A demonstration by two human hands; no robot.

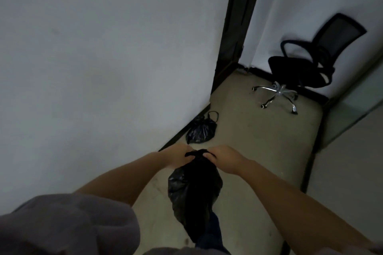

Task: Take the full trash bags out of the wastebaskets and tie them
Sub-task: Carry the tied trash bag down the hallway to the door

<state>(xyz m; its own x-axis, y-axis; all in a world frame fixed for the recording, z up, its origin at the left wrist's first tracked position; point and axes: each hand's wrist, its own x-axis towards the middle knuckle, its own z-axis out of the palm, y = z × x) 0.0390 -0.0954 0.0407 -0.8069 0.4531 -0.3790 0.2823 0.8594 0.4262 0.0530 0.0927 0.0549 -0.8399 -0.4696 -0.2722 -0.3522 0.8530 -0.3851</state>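
- Holding the neck of a full black trash bag (194, 190), both of your hands meet at about 6 o'clock from the centre of the head view, low in the frame.
- Your left hand (178, 156) grips the gathered plastic from the 9 o'clock side; your right hand (222, 158) pinches it from the 3 o'clock side. Fingers of both are curled round the black material, with a short dark tuft showing between them.
- Whether a knot is already formed inside that tuft cannot be told; the plastic is too dark.
- Key relation: the bag hangs directly beneath the hands, its long axis running from the neck at 12 o'clock down toward 6 o'clock, ending close to your leg (209, 232). Both hands are equally near the neck, so neither has an advantage; the tie calls for the two ends to be drawn apart along the 9-to-3 line, across the bag's axis.
- A second black bag (200, 129) lies on the floor (259, 141) at 12 o'clock from the hands, against the foot of the white wall (103, 68), with a loop at its top; it appears already tied.
- An office chair (300, 68) stands well apart at 1 o'clock.
- No wastebasket is in view.
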